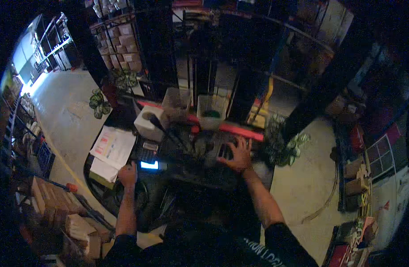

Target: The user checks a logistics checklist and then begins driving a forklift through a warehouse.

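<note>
My left hand (128,174) is closed at the near left of a dark console (186,173), beside a stack of papers (114,147). What its fingers hold, if anything, is hidden; below it a dark round rim shows faintly. Just right of that hand glows a small lit screen (149,165), with a dark keypad device (147,152) behind it. My right hand (240,155) reaches over the console's right side, thumb and fingers apart and curved above a dark part that I cannot make out. No object shows in it.
A white box (149,124), a translucent bin (211,111) and a red bar (241,132) line the console's far edge. Leafy plants (98,104) flank it. Cardboard boxes (53,202) are at the near left; stacked cartons (124,46) fill a rack beyond.
</note>
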`<state>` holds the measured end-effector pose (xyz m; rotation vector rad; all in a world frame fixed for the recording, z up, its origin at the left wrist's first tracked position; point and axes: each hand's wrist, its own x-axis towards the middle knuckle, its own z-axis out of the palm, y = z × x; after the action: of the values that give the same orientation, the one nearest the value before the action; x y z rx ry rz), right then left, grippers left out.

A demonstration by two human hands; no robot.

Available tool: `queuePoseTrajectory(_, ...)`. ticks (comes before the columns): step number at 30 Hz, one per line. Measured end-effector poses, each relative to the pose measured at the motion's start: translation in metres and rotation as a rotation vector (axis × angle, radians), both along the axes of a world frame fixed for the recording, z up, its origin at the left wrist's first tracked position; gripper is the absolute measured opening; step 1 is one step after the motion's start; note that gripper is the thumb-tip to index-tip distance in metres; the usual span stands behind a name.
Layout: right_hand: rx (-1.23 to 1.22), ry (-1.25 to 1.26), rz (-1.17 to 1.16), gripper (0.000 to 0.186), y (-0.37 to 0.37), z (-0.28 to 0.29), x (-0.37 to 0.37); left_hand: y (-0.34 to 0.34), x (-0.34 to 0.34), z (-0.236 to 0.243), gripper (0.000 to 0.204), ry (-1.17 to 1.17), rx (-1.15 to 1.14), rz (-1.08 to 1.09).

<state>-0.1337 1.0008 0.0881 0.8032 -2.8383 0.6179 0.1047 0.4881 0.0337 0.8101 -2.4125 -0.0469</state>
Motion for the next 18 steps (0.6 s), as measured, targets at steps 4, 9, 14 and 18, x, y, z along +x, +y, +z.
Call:
queuePoseTrajectory(4, -0.035, -0.008, 0.009, 0.097, 0.003, 0.003, 0.004, 0.056, 0.004, -0.001, 0.046, 0.123, 0.152, -0.063)
queuePoseTrajectory(9, -0.046, -0.032, 0.041, 0.089, 0.019, 0.01, 0.007, 0.119, 0.109, 0.072, 0.046, -0.322, 0.183, -0.328)
queuePoseTrajectory(14, -0.078, -0.028, -0.175, 0.088, 0.006, 0.018, -0.001, 0.005, 0.097, 0.101, 0.046, -0.256, 0.288, 0.16)
queuePoseTrajectory(18, 0.0, -0.044, -0.168, 0.08, 0.002, 0.023, -0.006, 0.003, 0.018, 0.034, 0.047, -0.095, -0.017, -0.211)
